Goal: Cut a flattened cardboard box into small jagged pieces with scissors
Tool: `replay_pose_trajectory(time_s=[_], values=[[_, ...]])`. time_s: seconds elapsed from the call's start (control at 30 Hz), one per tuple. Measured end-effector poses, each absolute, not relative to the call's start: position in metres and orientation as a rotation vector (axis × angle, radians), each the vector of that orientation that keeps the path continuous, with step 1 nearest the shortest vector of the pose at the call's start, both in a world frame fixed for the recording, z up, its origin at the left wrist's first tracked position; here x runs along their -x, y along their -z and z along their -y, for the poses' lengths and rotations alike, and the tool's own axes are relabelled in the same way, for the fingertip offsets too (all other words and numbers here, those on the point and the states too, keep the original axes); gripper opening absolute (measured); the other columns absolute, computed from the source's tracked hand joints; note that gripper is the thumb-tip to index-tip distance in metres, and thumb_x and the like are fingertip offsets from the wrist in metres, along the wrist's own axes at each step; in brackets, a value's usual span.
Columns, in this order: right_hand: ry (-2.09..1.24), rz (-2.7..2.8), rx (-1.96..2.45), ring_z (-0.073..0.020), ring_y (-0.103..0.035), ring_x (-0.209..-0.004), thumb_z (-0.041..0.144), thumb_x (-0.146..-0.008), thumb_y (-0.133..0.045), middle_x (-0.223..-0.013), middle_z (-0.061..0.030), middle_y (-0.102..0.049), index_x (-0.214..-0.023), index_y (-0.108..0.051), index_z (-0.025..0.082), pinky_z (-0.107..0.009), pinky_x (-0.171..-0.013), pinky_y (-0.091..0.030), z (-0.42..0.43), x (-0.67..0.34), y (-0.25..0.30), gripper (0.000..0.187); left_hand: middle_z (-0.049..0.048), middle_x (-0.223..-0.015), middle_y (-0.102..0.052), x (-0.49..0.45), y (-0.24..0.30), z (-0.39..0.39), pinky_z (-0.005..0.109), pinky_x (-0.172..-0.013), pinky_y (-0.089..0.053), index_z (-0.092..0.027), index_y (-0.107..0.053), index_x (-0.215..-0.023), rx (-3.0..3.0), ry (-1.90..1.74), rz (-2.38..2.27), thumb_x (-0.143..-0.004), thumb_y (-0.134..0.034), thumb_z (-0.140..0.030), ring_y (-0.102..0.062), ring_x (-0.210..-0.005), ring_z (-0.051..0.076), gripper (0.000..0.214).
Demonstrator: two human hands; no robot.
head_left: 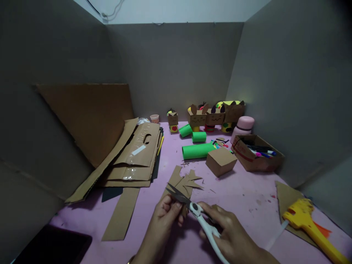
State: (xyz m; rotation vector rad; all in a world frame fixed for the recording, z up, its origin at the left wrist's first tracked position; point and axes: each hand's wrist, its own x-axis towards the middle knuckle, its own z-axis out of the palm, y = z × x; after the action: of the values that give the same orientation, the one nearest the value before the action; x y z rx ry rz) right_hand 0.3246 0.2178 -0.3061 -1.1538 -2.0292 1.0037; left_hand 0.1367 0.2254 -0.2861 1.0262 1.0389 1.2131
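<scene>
My right hand (pixel 220 227) is wrapped round the white handles of a pair of scissors (pixel 202 218). Their dark blades point up and to the left, over my left hand (pixel 169 214). Between its thumb and fingers, the left hand pinches a small piece of brown cardboard at the blades; fingers and blades hide most of that piece. Just beyond the blades lie several cut cardboard scraps (pixel 189 179), some of them pointed. A long cardboard strip (pixel 122 214) rests on the pink table to the left of my left hand.
Flattened cardboard (pixel 140 146) is stacked at left. Green paper tubes (pixel 198 150) and a cardboard box (pixel 221 161) stand mid-table. An open box of pens (pixel 255 156) and a pink bottle (pixel 244 126) are at right. A yellow glue gun (pixel 302 216) lies front right; decorated figures (pixel 198 119) line the back.
</scene>
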Motion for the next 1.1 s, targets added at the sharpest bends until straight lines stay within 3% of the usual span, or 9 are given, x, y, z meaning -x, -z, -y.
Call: replay_pose_trajectory(time_s=[0.2, 0.37, 0.5, 0.67, 0.8, 0.9, 1.0, 1.1], values=[[-1.173, 1.867, 1.108, -0.0215, -0.060, -0.073, 0.019, -0.072, -0.063, -0.086, -0.0047, -0.068, -0.116, -0.063, 0.020, -0.032, -0.068, -0.048, -0.224, -0.321, 0.311, 0.043, -0.0027, -0.056, -0.056, -0.135, 0.287, -0.226, 0.019, -0.048, -0.033, -0.016, -0.053, -0.069, -0.972, -1.207, -1.022, -0.081, -0.059, -0.032, -0.041, -0.047, 0.007, 0.021], [-1.250, 1.577, 1.188, -0.0263, -0.061, -0.092, 0.023, -0.069, -0.068, -0.100, -0.0081, -0.070, -0.116, -0.064, 0.018, -0.039, -0.085, -0.047, -0.235, -0.321, 0.321, 0.047, 0.0010, -0.063, -0.062, -0.133, 0.289, -0.227, 0.018, -0.049, -0.038, -0.015, -0.060, -0.077, -0.952, -1.202, -1.106, -0.080, -0.061, -0.034, -0.052, -0.053, 0.009, 0.019], [-1.296, 1.394, 1.146, -0.0211, -0.061, -0.077, 0.024, -0.062, -0.074, -0.098, -0.0087, -0.070, -0.113, -0.064, 0.018, -0.035, -0.073, -0.050, -0.236, -0.316, 0.324, 0.052, 0.0046, -0.073, -0.068, -0.136, 0.289, -0.226, 0.018, -0.050, -0.040, -0.014, -0.063, -0.079, -0.918, -1.159, -1.114, -0.079, -0.061, -0.035, -0.057, -0.056, 0.009, 0.021], [-1.491, 1.183, 0.996, -0.0125, -0.052, -0.062, 0.024, -0.058, -0.080, -0.072, 0.0010, -0.062, -0.117, -0.057, 0.018, -0.024, -0.059, -0.045, -0.230, -0.307, 0.308, 0.063, 0.0003, -0.055, -0.061, -0.150, 0.297, -0.220, 0.018, -0.044, -0.037, -0.015, -0.062, -0.077, -0.850, -1.053, -1.079, -0.076, -0.064, -0.039, -0.052, -0.046, 0.009, 0.023], [-1.562, 1.075, 0.979, -0.0070, -0.043, -0.051, 0.022, -0.054, -0.084, -0.061, 0.0075, -0.053, -0.114, -0.056, 0.017, -0.019, -0.050, -0.039, -0.228, -0.307, 0.297, 0.066, -0.0032, -0.055, -0.057, -0.160, 0.301, -0.215, 0.016, -0.042, -0.035, -0.015, -0.062, -0.076, -0.819, -1.025, -1.091, -0.070, -0.072, -0.036, -0.045, -0.043, 0.006, 0.024], [-1.651, 0.994, 0.938, -0.0065, -0.043, -0.049, 0.025, -0.056, -0.083, -0.059, 0.0083, -0.050, -0.113, -0.057, 0.018, -0.018, -0.046, -0.038, -0.228, -0.310, 0.296, 0.063, -0.0011, -0.054, -0.058, -0.161, 0.299, -0.215, 0.018, -0.046, -0.038, -0.015, -0.061, -0.070, -0.827, -1.004, -1.072, -0.077, -0.064, -0.042, -0.047, -0.045, 0.007, 0.028], [-1.713, 0.914, 0.915, -0.0060, -0.045, -0.048, 0.026, -0.056, -0.083, -0.061, 0.0073, -0.052, -0.113, -0.057, 0.019, -0.017, -0.046, -0.039, -0.227, -0.314, 0.297, 0.063, -0.0006, -0.055, -0.059, -0.160, 0.295, -0.215, 0.019, -0.048, -0.038, -0.015, -0.066, -0.089, -0.810, -0.980, -1.005, -0.080, -0.060, -0.043, -0.048, -0.047, 0.008, 0.029], [-1.792, 0.865, 0.865, -0.0056, -0.048, -0.047, 0.028, -0.058, -0.081, -0.069, 0.0034, -0.058, -0.113, -0.057, 0.019, -0.015, -0.042, -0.038, -0.224, -0.315, 0.296, 0.060, 0.0006, -0.062, -0.063, -0.161, 0.295, -0.214, 0.019, -0.048, -0.038, -0.018, -0.060, -0.113, -0.790, -0.942, -0.895, -0.077, -0.066, -0.037, -0.049, -0.049, 0.008, 0.041]])
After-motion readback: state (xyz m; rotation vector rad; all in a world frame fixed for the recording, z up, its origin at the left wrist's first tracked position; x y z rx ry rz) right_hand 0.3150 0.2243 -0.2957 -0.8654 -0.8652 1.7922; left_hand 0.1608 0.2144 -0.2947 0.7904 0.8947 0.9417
